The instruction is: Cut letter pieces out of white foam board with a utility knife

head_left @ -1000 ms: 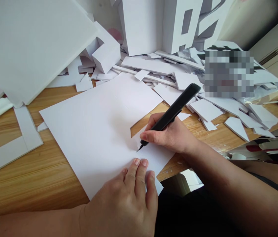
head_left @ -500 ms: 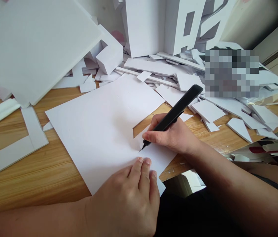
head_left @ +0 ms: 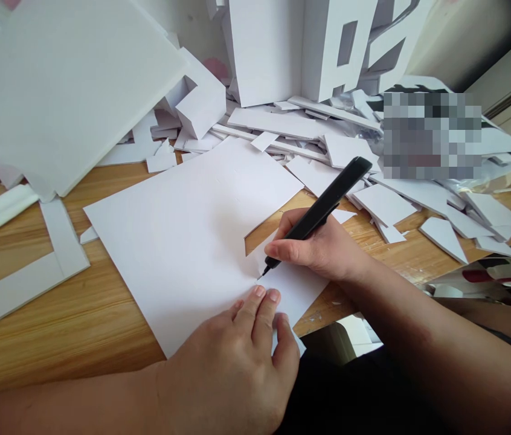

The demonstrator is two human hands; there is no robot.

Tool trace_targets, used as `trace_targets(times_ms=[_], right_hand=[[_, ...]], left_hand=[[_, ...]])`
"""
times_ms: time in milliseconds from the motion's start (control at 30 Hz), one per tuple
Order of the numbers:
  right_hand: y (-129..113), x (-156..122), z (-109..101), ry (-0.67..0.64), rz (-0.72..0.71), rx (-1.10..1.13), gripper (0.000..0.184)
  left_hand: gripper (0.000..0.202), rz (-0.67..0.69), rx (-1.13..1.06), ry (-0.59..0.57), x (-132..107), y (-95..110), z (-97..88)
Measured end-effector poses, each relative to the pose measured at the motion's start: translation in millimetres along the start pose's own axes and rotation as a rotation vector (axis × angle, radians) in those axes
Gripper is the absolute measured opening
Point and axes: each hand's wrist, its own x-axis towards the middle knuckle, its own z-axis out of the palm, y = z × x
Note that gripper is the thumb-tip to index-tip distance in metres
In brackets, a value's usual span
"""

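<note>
A white foam board sheet (head_left: 183, 235) with a notch cut into its right side lies on the wooden table. My left hand (head_left: 241, 356) rests palm down on its near corner, fingers stretched out and pressing on it. In my right hand (head_left: 316, 244) is a slim black craft knife (head_left: 323, 202), gripped like a pen and tilted up to the right. Its thin tip touches the sheet just beyond my left fingertips, below the notch.
Several white offcuts (head_left: 278, 124) are heaped along the back and right. A large white board (head_left: 74, 90) leans at the left above an L-shaped frame piece (head_left: 24, 284). Tall white cut-out structures (head_left: 269, 54) stand behind. The table's front edge is near my right forearm.
The knife tip has shifted very slightly right and down on the sheet. My left ring and little fingers have bent and moved slightly right. The sheet stays in place.
</note>
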Motion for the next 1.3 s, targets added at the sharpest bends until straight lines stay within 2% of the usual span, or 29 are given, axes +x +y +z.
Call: trace_targets(times_ms=[300, 500, 633, 767, 1300], right_hand=[[1.5, 3.0, -5.8, -0.02, -0.035, 0.085, 0.008], [3.0, 3.9, -10.1, -0.049, -0.069, 0.117, 0.008], [4.4, 4.6, -11.6, -0.003, -0.028, 0.063, 0.017], [4.5, 4.8, -14.0, 0.05, 0.016, 0.011, 0.022], [4.9, 12.2, -34.7, 0.103, 0.02, -0.042, 0.023]], left_hand=[[0.033, 0.011, 0.018, 0.109, -4.9, 2.5, 12.6], [0.033, 0.002, 0.021, 0.065, 0.7, 0.1, 9.4], [0.033, -0.013, 0.036, 0.084, -0.2, 1.9, 5.7], [0.033, -0.009, 0.026, 0.047, -2.4, 2.8, 4.0], [0.031, -0.007, 0.032, 0.034, -4.5, 1.8, 1.4]])
